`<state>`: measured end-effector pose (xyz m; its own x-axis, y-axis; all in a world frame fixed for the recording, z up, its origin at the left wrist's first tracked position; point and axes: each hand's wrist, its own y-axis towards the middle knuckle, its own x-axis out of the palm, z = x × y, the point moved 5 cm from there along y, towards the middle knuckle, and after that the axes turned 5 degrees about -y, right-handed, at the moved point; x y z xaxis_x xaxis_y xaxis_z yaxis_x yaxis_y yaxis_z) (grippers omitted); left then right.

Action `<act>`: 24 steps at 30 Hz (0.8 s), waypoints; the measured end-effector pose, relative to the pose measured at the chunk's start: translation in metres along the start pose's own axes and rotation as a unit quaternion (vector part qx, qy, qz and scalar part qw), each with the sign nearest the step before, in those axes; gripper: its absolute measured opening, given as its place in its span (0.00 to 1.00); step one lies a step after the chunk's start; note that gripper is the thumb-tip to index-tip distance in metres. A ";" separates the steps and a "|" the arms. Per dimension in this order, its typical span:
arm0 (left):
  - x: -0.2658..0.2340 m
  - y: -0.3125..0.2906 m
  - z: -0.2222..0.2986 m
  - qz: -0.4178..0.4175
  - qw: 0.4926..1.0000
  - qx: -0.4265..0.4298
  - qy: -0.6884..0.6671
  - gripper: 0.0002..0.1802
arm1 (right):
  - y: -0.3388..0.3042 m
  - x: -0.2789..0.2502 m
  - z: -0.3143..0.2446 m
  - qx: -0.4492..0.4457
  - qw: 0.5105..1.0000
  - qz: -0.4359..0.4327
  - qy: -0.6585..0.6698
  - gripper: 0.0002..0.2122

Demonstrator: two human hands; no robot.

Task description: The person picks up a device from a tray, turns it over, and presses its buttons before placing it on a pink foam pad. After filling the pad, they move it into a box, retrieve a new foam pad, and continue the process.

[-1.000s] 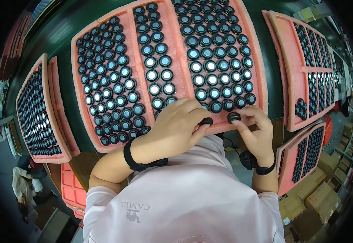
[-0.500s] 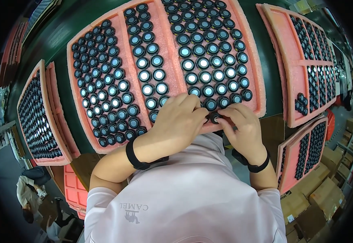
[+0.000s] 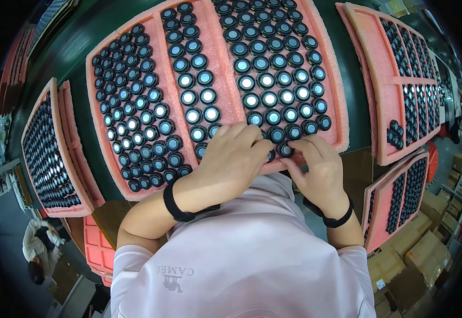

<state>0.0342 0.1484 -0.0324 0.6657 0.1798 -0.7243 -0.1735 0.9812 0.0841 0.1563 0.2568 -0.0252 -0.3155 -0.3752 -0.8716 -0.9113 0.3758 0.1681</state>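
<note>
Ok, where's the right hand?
Head view: the right hand is right of centre, at the lower edge of the big pink tray, by a black part.

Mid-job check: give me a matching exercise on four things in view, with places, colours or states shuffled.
1. Right hand
2. Central foam tray
3. Tabletop
4. Cardboard boxes

A. Green
B. Brown, at the picture's lower right
C. Fingertips at a round black part
D. Pink, with rows of black parts

Pairs: 1-C, 2-D, 3-A, 4-B

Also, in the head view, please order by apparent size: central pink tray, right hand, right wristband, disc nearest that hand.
Largest to smallest:
Central pink tray
Right hand
Right wristband
Disc nearest that hand
</note>
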 end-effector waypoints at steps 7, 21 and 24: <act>0.003 0.003 0.001 0.009 1.000 0.014 -0.001 0.13 | -0.001 0.004 0.006 0.016 0.999 -0.006 0.038 0.08; -0.052 -0.004 -0.005 0.081 0.990 -0.025 -0.117 0.13 | 0.009 -0.080 0.079 0.101 0.986 0.119 -0.058 0.07; -0.068 -0.011 -0.011 0.108 0.984 -0.057 -0.132 0.12 | -0.007 -0.110 0.123 0.163 0.966 0.158 -0.124 0.06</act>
<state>-0.0174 0.1251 0.0084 0.7672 0.4104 -0.4929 -0.4018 0.9065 0.1294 0.2301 0.3992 0.0131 -0.4541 0.0005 -0.8909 -0.6354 0.7008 0.3243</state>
